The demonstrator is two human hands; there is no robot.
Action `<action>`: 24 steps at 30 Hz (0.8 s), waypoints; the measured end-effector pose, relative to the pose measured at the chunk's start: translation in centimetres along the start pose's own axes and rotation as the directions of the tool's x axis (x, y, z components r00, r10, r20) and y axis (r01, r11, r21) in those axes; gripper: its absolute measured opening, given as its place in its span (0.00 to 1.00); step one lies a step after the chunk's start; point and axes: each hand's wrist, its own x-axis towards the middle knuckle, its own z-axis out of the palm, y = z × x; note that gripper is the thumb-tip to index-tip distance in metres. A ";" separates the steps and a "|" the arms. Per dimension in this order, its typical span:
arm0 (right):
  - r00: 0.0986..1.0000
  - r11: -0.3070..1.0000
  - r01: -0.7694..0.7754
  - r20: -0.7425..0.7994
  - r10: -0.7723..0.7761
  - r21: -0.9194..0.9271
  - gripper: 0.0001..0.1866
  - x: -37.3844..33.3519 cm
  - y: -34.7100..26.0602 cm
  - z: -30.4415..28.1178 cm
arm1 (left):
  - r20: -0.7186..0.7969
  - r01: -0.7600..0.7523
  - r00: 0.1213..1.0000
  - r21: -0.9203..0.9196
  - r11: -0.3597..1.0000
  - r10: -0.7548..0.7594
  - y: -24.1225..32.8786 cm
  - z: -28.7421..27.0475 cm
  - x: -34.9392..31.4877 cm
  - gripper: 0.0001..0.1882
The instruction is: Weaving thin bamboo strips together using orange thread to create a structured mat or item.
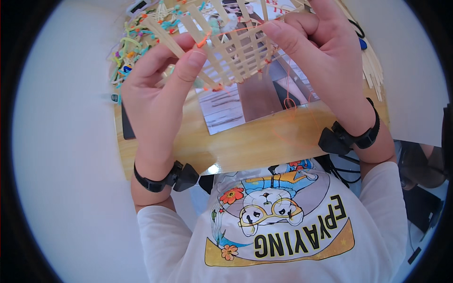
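A small basket (243, 55) woven from pale bamboo strips is held up over the table, tilted, with the loose ends of its upright strips sticking out at the top. My left hand (163, 85) pinches its left side between thumb and fingers, beside an orange knot (204, 41). From that knot an orange thread (238, 30) runs straight across the basket to my right hand (321, 52), whose thumb and bent forefinger close on it. More thread hangs below in a loose loop. Several orange ties dot the basket's lower edge.
Beneath the basket lies a glossy printed sheet (222, 111) on the wooden table (174, 153). Colourful twisted craft pieces (130, 52) are heaped at the left. Loose bamboo strips (373, 70) lie at the right edge, near a blue-handled tool (363, 44). A dark flat object (127, 122) sits at the left edge.
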 end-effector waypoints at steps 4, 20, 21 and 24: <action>0.999 0.958 0.015 -0.035 -0.027 -0.286 0.17 1.2 1.3 0.1 | 0.111 0.209 0.975 -0.153 0.966 -0.193 -1.1 0.0 0.6 0.16; 0.981 0.941 -0.184 -0.001 0.192 -0.283 0.12 2.2 2.8 -0.4 | 0.190 -0.547 0.823 0.519 0.657 0.535 -3.1 0.5 1.3 0.15; 0.961 0.915 -0.256 0.022 0.276 -0.312 0.12 2.2 2.3 -0.5 | 0.200 -0.551 0.822 0.518 0.654 0.533 -3.1 0.6 1.3 0.15; 0.931 0.898 -0.328 0.064 0.360 -0.293 0.10 1.9 0.8 -0.6 | 0.216 -0.562 0.820 0.486 0.669 0.531 -3.2 0.8 1.1 0.12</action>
